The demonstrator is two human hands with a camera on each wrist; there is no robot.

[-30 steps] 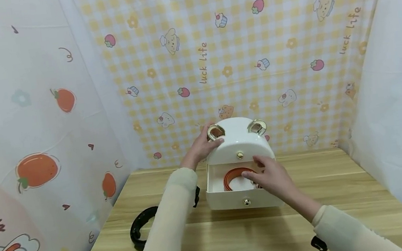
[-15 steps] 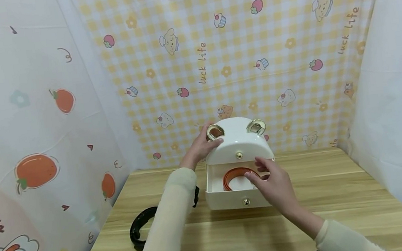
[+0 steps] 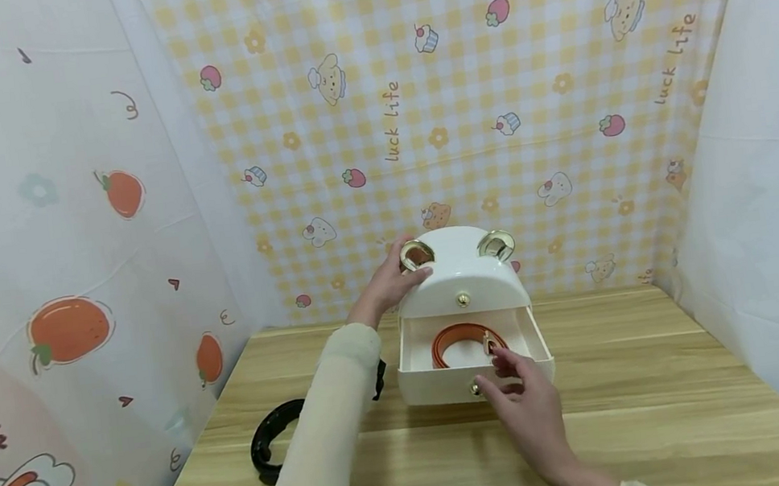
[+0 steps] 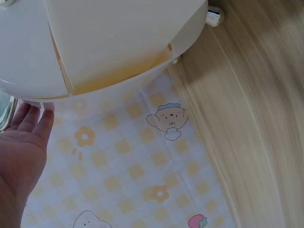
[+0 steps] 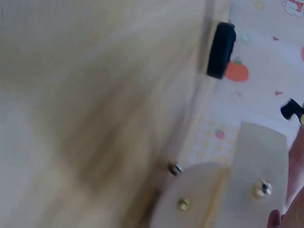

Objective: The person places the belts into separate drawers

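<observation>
A white drawer box [image 3: 460, 254] with gold ears stands on the table in the head view, its lower drawer [image 3: 422, 389] pulled out. In that drawer lies a coiled orange belt [image 3: 449, 341] with a metal buckle. My left hand [image 3: 385, 286] rests against the box's left side, thumb on the top near one ear; the left wrist view shows its fingers [image 4: 29, 118] extended along the box. My right hand [image 3: 527, 408] is at the drawer's front, thumb beside the lower gold knob [image 5: 262, 189] and fingers loosely bent near its upper edge. Nothing is gripped in the right hand.
A black curved band [image 3: 268, 444] lies on the wooden table [image 3: 671, 395] left of the box, partly behind my left sleeve. Patterned cloth [image 3: 446, 106] hangs close behind the box, with more cloth at both sides.
My right hand has drawn back from over the drawer, down and toward me, to its front by the knob. The belt's buckle is now uncovered. My left hand has stayed on the box.
</observation>
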